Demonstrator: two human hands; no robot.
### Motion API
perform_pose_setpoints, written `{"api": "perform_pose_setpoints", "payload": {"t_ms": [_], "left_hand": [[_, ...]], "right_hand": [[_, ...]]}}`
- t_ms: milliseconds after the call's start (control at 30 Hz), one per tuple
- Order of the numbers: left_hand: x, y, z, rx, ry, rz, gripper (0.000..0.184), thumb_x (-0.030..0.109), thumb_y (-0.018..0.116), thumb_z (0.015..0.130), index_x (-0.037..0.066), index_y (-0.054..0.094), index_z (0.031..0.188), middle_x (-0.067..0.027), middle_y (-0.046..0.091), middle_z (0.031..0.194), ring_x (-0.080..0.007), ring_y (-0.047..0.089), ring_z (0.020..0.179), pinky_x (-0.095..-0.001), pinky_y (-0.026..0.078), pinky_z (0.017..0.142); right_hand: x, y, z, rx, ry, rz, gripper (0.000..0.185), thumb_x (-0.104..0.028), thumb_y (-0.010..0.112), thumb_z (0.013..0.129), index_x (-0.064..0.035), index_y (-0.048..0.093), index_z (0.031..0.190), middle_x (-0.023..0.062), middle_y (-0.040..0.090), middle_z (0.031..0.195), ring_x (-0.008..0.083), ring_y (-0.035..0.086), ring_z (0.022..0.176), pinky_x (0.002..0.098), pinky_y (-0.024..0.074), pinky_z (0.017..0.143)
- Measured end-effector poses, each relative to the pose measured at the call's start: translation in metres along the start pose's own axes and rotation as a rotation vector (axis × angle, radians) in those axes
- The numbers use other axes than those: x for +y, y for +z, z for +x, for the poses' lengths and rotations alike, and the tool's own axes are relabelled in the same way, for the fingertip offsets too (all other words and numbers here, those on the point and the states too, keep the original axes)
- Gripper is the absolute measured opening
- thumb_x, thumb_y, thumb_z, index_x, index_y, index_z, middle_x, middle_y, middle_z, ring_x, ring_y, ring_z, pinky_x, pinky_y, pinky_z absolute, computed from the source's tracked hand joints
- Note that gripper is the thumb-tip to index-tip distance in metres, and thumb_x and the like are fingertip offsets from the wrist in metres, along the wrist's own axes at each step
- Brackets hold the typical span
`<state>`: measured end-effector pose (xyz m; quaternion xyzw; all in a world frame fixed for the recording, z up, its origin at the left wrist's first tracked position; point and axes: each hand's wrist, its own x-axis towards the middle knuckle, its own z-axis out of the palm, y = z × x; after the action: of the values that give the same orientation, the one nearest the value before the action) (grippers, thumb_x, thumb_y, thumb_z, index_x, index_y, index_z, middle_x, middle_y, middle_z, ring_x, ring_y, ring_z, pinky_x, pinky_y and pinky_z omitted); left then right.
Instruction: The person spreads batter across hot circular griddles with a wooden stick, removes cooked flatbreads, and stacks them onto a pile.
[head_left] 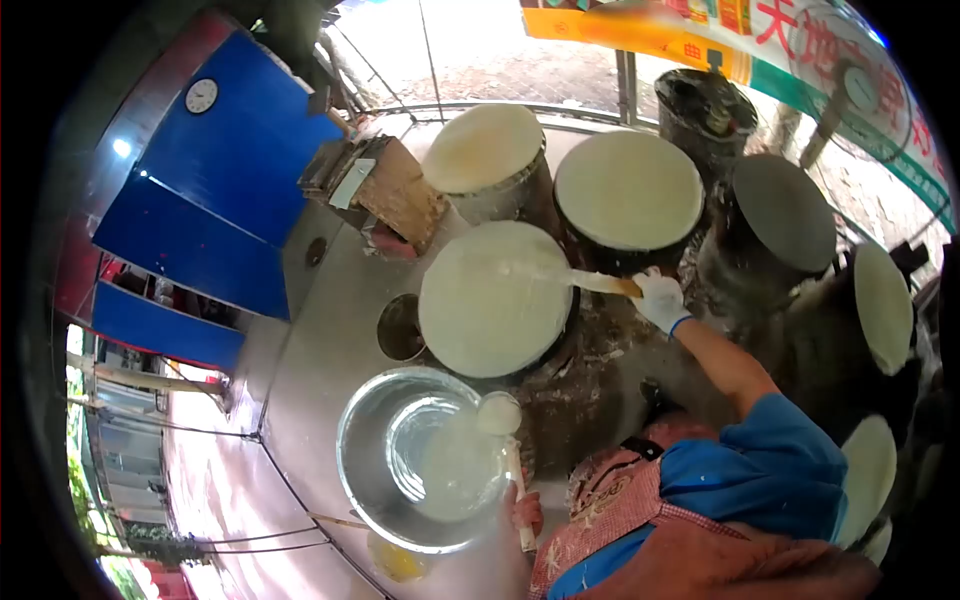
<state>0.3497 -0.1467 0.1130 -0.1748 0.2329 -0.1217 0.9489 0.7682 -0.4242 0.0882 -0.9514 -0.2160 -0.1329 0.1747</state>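
- Basin (362,428) sits close before you, its wide mouth probably handy for ladling; pale mix (455,470) lies in it
- Your left hand (526,512), at the basin's near right edge, has its fingers wrapped around the ladle's handle
- The ladle (498,414) has its bowl at the basin's far right rim, likely so drips fall back in; whether it touches, you cannot tell from here
- Your right hand (660,300), in a white glove, well beyond the basin to the right, grips the paddle's brown end, probably to keep clear of the wet
- The paddle (590,281) reaches from that hand over the vat (569,332), just beyond the basin, its tip coated and seemingly at the surface
- A pot (384,322) stands beyond the basin, beside the vat
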Motion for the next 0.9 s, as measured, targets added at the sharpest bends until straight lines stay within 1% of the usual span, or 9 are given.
{"api": "perform_pose_setpoints", "payload": {"t_ms": [100, 267, 367, 467, 500, 533, 567, 700, 900], "left_hand": [[-0.039, 0.02, 0.042, 0.024, 0.04, -0.114, 0.038, 0.032, 0.042, 0.098, 0.017, 0.046, 0.133, -0.0026, 0.034, 0.064, -0.0102, 0.037, 0.047, -0.0248, 0.036, 0.044], [-0.097, 0.077, 0.096, -0.027, 0.061, -0.209, 0.038, 0.03, 0.042, 0.099, 0.014, 0.046, 0.133, -0.0025, 0.033, 0.063, -0.0105, 0.035, 0.045, -0.0255, 0.035, 0.044], [-0.09, 0.071, 0.106, 0.018, 0.061, -0.152, 0.037, 0.03, 0.041, 0.099, 0.014, 0.046, 0.132, -0.0026, 0.033, 0.063, -0.0105, 0.034, 0.045, -0.0258, 0.034, 0.044], [-0.082, 0.066, 0.105, 0.078, 0.056, -0.091, 0.037, 0.03, 0.04, 0.099, 0.014, 0.047, 0.132, -0.0026, 0.033, 0.063, -0.0105, 0.033, 0.044, -0.026, 0.033, 0.043], [-0.082, 0.068, 0.105, 0.085, 0.044, -0.087, 0.037, 0.03, 0.04, 0.099, 0.014, 0.047, 0.132, -0.0027, 0.033, 0.063, -0.0106, 0.032, 0.044, -0.0261, 0.033, 0.043], [-0.08, 0.072, 0.109, 0.077, 0.027, -0.083, 0.036, 0.03, 0.04, 0.099, 0.014, 0.048, 0.131, -0.0027, 0.032, 0.063, -0.0106, 0.032, 0.044, -0.0261, 0.032, 0.043], [-0.079, 0.077, 0.118, 0.008, -0.008, -0.091, 0.036, 0.03, 0.04, 0.099, 0.014, 0.048, 0.131, -0.0027, 0.032, 0.063, -0.0106, 0.032, 0.043, -0.0262, 0.032, 0.043], [-0.076, 0.079, 0.132, 0.021, 0.026, -0.054, 0.035, 0.029, 0.04, 0.099, 0.015, 0.049, 0.13, -0.0032, 0.032, 0.063, -0.0106, 0.032, 0.043, -0.0261, 0.032, 0.042], [-0.109, 0.096, 0.181, -0.105, 0.138, -0.196, 0.037, 0.029, 0.041, 0.099, 0.014, 0.046, 0.133, -0.003, 0.033, 0.064, -0.0111, 0.036, 0.045, -0.0261, 0.035, 0.043]], "right_hand": [[0.055, 0.01, 0.067, 0.004, -0.076, -0.054, 0.031, -0.029, 0.068, 0.073, -0.0087, 0.06, 0.095, 0.0163, 0.062, 0.094, 0.0303, 0.064, 0.076, 0.0413, 0.051, 0.063], [0.091, 0.031, 0.128, -0.29, -0.287, -0.165, 0.022, -0.025, 0.059, 0.073, -0.0077, 0.065, 0.085, 0.0142, 0.065, 0.086, 0.0311, 0.065, 0.076, 0.0423, 0.0516, 0.068], [0.099, 0.004, 0.159, -0.271, -0.324, -0.134, 0.022, -0.026, 0.058, 0.075, -0.0072, 0.065, 0.083, 0.0149, 0.066, 0.084, 0.0313, 0.065, 0.075, 0.0427, 0.0514, 0.068], [0.15, 0.018, 0.222, 0.042, -0.105, 0.367, 0.023, -0.023, 0.055, 0.076, -0.0053, 0.065, 0.087, 0.0185, 0.065, 0.083, 0.0373, 0.062, 0.082, 0.0449, 0.0497, 0.075], [0.144, -0.044, 0.249, -0.111, -0.019, 0.177, 0.027, -0.021, 0.054, 0.077, -0.0058, 0.065, 0.096, 0.0191, 0.065, 0.092, 0.0378, 0.061, 0.088, 0.0446, 0.0487, 0.079], [0.148, -0.083, 0.271, 0.04, -0.16, 0.164, 0.03, -0.022, 0.054, 0.078, -0.0057, 0.064, 0.101, 0.0204, 0.064, 0.098, 0.0361, 0.061, 0.092, 0.0443, 0.0483, 0.081], [0.164, -0.09, 0.307, -0.071, -0.01, -0.113, 0.031, -0.023, 0.054, 0.078, -0.0056, 0.063, 0.102, 0.021, 0.063, 0.1, 0.0356, 0.061, 0.096, 0.0432, 0.048, 0.082], [0.21, -0.16, 0.399, 0.069, 0.076, -0.108, 0.03, -0.022, 0.05, 0.078, -0.0038, 0.062, 0.099, 0.0203, 0.063, 0.102, 0.0363, 0.059, 0.1, 0.0444, 0.0457, 0.086], [0.24, -0.221, 0.527, 0.287, -0.165, -0.197, 0.028, -0.019, 0.05, 0.078, -0.0039, 0.062, 0.098, 0.0207, 0.063, 0.099, 0.036, 0.06, 0.096, 0.0439, 0.0468, 0.082]]}}
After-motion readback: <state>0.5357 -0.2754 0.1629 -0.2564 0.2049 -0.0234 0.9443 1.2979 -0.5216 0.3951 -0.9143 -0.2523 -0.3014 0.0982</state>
